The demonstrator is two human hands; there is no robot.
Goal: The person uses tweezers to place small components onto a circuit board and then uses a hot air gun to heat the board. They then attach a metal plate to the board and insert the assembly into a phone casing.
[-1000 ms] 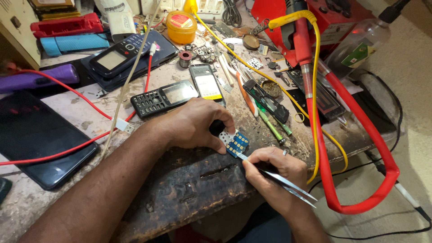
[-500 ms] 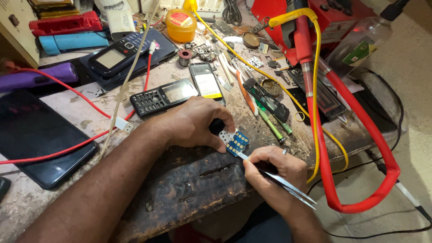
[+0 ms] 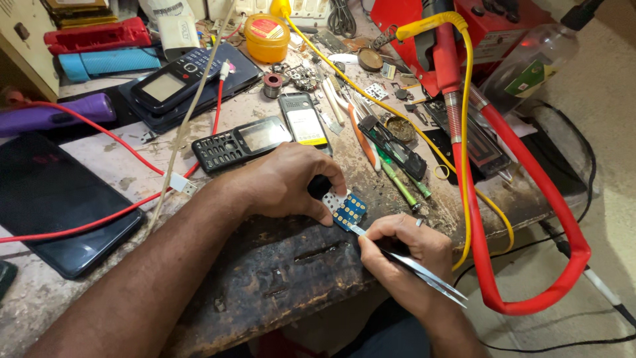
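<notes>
- The left hand [image 3: 291, 185] is curled down over a small blue circuit board [image 3: 347, 210], fingertips pinning it to the worn wooden workbench [image 3: 278, 278].
- The right hand [image 3: 404, 255] is closed in a narrow pinch on metal tweezers [image 3: 414, 266], whose tips touch the board's near edge.
- The board lies near the front edge of the workbench, just in front of a black keypad phone [image 3: 240, 142].
- Beside that phone, farther back, stands an opened phone shell with a yellow battery [image 3: 303, 120].
- Left of the keypad phone runs a red cable [image 3: 99, 222], and beyond it lies a dark smartphone [image 3: 56, 202].
- Right of the board hangs a red soldering iron [image 3: 457, 99] with a yellow cord.
</notes>
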